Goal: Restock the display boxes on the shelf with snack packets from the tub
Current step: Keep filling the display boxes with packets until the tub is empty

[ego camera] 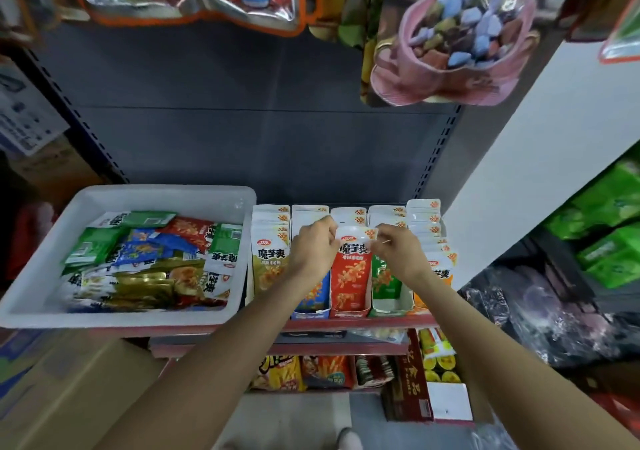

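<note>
Head cam is showing both hands up at the shelf point(346, 325), left hand point(313, 248) and right hand point(398, 250) each pinching a top corner of a red snack packet point(351, 269) that's sitting upright in the red display box point(348, 311). Looks like they're seating it in the row. Next I'm guessing it's going back to the white tub point(34, 276) on the left for another packet, plenty in there.

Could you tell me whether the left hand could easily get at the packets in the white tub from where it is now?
Probably yes: the tub is open-topped beside the left hand, though that hand now grips the red packet.
</note>
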Available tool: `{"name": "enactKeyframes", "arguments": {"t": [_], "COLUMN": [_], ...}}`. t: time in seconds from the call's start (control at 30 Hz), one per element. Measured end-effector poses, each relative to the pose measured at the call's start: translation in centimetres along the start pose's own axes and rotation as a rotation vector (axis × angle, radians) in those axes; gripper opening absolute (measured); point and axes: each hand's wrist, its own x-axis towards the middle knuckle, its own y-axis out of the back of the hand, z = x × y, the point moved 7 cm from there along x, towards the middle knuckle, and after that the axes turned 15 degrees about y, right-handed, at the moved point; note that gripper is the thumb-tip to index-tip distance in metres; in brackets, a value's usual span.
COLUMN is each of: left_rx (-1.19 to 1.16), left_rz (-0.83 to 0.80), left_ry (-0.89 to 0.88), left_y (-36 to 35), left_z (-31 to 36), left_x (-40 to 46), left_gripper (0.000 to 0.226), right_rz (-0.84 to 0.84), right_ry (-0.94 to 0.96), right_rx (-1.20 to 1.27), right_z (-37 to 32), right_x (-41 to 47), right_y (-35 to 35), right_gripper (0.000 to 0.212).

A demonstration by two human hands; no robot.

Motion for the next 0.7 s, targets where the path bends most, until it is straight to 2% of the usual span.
{"name": "enactKeyframes", "arguments": {"t": [0.03, 0.1, 0.17, 0.3, 0.43, 0.53, 0.7], "left_rx": [0.051, 0.109, 0.123, 0.166, 0.005, -0.085, -0.072], "left_rz": [-0.001, 0.031, 0.044, -0.037, 0.000, 0.053, 0.199], "left_ry": [0.005, -0.005, -0.010, 0.042, -0.019, -0.008, 0.065], "left_y": [-0.3, -0.4, -0.5, -1.1, 0.8, 3.8, 9.6], "left_z": [-0.1, 0.0, 0.0, -0.7, -1.6, -4.2, -11.5], "left_x": [-0.2, -0.5, -0.7, -0.6, -0.5, -0.2, 0.5], "left_gripper": [0.011, 0.019, 0.021, 0.025, 0.028, 0.025, 0.019], "right_rz": [-0.006, -0.034, -0.113, -0.270, -0.178, -0.096, -0.264], "right_ry": [-0.003, -0.003, 0.020, 0.062, 0.159, 0.289, 0.463], "right_rx": [-0.007, -0.068, -0.172, -0.333, -0.346, -0.321, -0.194], "right_z": [0.0, -0.1, -0.4, -0.8, -3.1, -6.8, -14.1], "right_x": [0.0, 0.0, -0.1, -0.2, 0.0, 0.8, 2.5], "right_y": [-0.3, -0.8, -1.6, -3.0, -2.9, -4.0, -11.8], "right_gripper": [0.010, 0.022, 0.025, 0.028, 0.037, 0.036, 0.036]}}
